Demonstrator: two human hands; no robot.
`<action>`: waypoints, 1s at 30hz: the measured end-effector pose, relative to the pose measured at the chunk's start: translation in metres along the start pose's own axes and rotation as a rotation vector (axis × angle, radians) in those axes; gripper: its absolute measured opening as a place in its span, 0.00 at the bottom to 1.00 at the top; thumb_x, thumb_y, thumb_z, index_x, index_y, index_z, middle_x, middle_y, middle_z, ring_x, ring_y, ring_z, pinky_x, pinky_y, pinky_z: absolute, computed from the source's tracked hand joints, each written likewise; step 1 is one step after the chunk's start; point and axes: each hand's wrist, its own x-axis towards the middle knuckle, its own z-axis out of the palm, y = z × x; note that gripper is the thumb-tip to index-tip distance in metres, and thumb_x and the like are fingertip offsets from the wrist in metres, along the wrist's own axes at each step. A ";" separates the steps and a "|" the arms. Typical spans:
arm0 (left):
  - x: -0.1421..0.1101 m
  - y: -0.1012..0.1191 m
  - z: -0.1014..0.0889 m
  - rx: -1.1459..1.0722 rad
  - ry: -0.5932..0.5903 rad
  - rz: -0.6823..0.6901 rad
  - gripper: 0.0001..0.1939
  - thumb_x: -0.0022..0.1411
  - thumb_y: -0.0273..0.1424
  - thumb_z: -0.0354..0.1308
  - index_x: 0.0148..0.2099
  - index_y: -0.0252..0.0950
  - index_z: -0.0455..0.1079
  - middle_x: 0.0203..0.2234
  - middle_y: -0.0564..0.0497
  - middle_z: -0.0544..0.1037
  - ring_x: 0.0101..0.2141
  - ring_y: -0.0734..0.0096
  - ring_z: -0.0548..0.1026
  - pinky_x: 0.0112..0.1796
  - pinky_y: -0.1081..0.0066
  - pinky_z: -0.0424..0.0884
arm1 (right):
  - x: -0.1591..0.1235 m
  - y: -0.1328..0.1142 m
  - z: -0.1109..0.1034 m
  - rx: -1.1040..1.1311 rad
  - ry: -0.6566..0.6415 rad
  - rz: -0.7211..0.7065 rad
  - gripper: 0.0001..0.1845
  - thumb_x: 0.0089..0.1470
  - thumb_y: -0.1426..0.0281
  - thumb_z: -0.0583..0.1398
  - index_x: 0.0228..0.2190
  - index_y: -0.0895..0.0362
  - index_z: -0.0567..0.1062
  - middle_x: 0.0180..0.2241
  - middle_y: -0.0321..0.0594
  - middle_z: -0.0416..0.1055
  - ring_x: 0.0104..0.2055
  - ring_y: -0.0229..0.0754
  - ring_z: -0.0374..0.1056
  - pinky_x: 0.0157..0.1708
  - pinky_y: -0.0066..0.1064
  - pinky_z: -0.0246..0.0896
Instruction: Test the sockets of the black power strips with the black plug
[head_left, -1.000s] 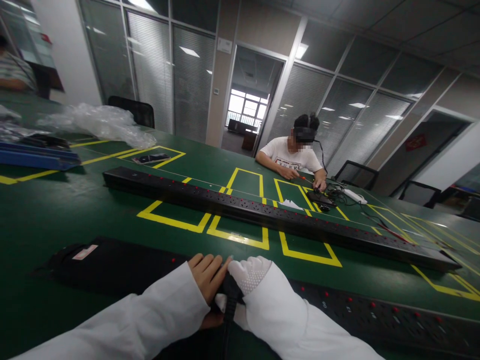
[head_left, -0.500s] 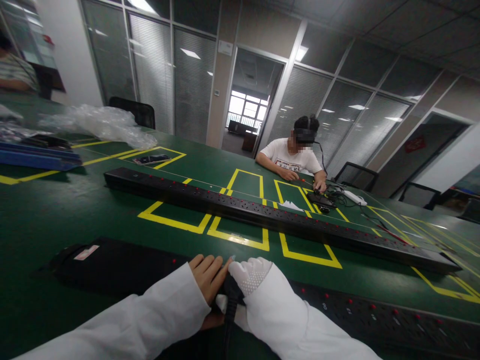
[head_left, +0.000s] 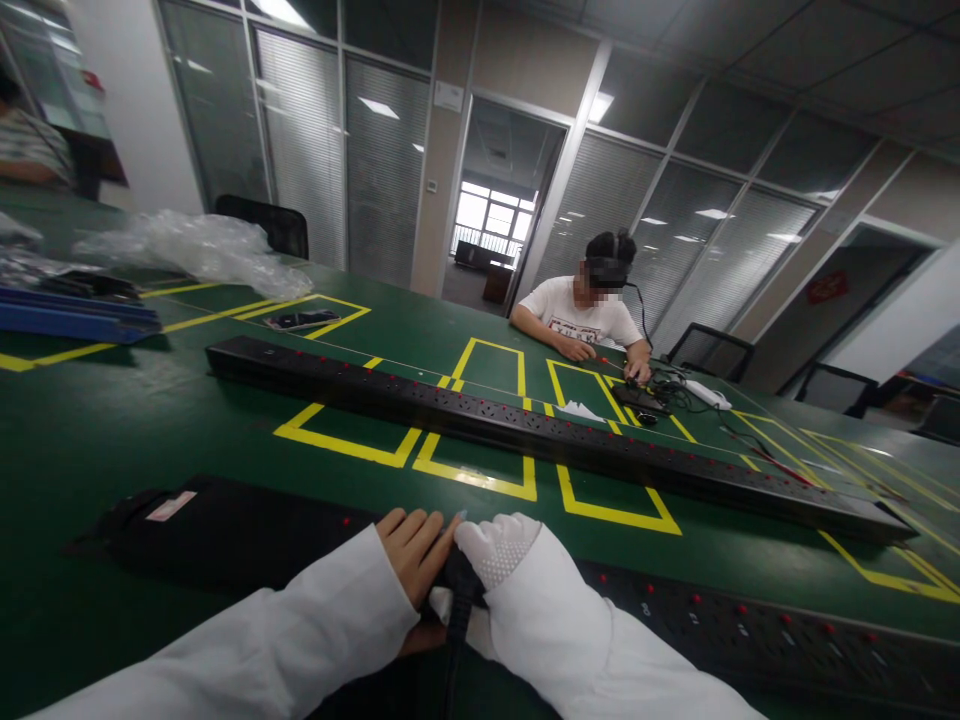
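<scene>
Glass partitions [head_left: 300, 150] with slatted blinds line this office, and from where I stand a broad green counter [head_left: 172, 430] stretches out below them. At its near edge, a person in white sleeves has both hands drawn together over a long black power strip [head_left: 247, 530] dotted with red. The right hand [head_left: 499, 550], in a white dotted glove, is curled around a black plug [head_left: 463, 578] whose cord [head_left: 451, 655] trails toward the person. The bare left hand [head_left: 411, 552] lies right against it, fingers stretched out; I cannot tell whether it grips the plug, the strip or both. The hands also hide whether the plug is seated in a socket.

To my eye, this is best done by holding the moulded body rather than the cord, keeping the plug square to the strip, and bracing the strip so it cannot skid.

Just beyond lies a second strip [head_left: 487, 410], crossing yellow tape [head_left: 476, 482] outlines and leaving limited room to push the near one forward. Across the counter, a co-worker [head_left: 581, 310] bends over small dark items, near tangled cables and a white power strip [head_left: 707, 394]. Toward the left are a phone [head_left: 302, 319], crumpled clear plastic [head_left: 195, 250] and a long blue piece [head_left: 67, 315], all well apart from the hands; the trailing cord seems the likeliest snag
</scene>
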 end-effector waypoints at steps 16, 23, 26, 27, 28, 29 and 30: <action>0.001 0.000 -0.003 -0.022 -0.024 -0.009 0.41 0.50 0.43 0.54 0.62 0.25 0.57 0.46 0.36 0.73 0.41 0.47 0.70 0.38 0.54 0.63 | -0.001 0.000 -0.002 0.022 0.004 -0.003 0.17 0.61 0.61 0.56 0.46 0.60 0.69 0.42 0.42 0.69 0.38 0.39 0.69 0.38 0.36 0.67; 0.001 0.001 -0.005 -0.026 -0.021 -0.005 0.39 0.52 0.44 0.52 0.62 0.25 0.58 0.46 0.35 0.73 0.41 0.47 0.70 0.37 0.54 0.63 | -0.001 0.000 -0.002 0.027 0.010 -0.004 0.17 0.61 0.61 0.56 0.46 0.60 0.69 0.41 0.42 0.70 0.38 0.39 0.69 0.38 0.36 0.67; 0.002 0.001 -0.006 -0.049 -0.021 -0.016 0.39 0.53 0.46 0.51 0.61 0.25 0.58 0.46 0.36 0.73 0.41 0.47 0.71 0.37 0.54 0.63 | 0.000 0.000 -0.001 0.028 0.011 -0.007 0.17 0.61 0.61 0.56 0.46 0.60 0.69 0.41 0.42 0.69 0.38 0.39 0.68 0.37 0.36 0.67; 0.002 0.001 -0.006 -0.055 -0.020 -0.020 0.39 0.54 0.46 0.52 0.61 0.25 0.58 0.46 0.36 0.73 0.41 0.47 0.71 0.37 0.55 0.63 | 0.000 0.000 -0.001 0.029 0.011 -0.008 0.17 0.61 0.61 0.56 0.46 0.60 0.69 0.41 0.41 0.69 0.38 0.39 0.68 0.37 0.36 0.67; 0.001 0.001 -0.006 -0.057 -0.018 -0.021 0.39 0.54 0.46 0.52 0.61 0.25 0.58 0.46 0.36 0.73 0.41 0.48 0.71 0.37 0.55 0.63 | 0.000 0.000 -0.001 0.028 0.012 -0.010 0.17 0.61 0.61 0.56 0.46 0.60 0.69 0.41 0.41 0.69 0.38 0.39 0.69 0.37 0.36 0.67; 0.001 0.000 -0.005 -0.054 -0.016 -0.019 0.38 0.54 0.45 0.52 0.61 0.25 0.58 0.46 0.36 0.73 0.41 0.48 0.70 0.37 0.55 0.62 | -0.001 0.000 -0.001 0.027 0.012 -0.011 0.17 0.61 0.61 0.56 0.46 0.60 0.69 0.41 0.41 0.70 0.38 0.39 0.69 0.38 0.36 0.67; 0.001 0.000 -0.004 -0.048 -0.014 -0.016 0.38 0.54 0.45 0.52 0.61 0.25 0.58 0.46 0.36 0.73 0.41 0.48 0.70 0.37 0.55 0.62 | -0.001 0.000 -0.001 0.026 0.013 -0.011 0.17 0.61 0.61 0.56 0.46 0.60 0.69 0.41 0.41 0.70 0.38 0.39 0.69 0.38 0.36 0.67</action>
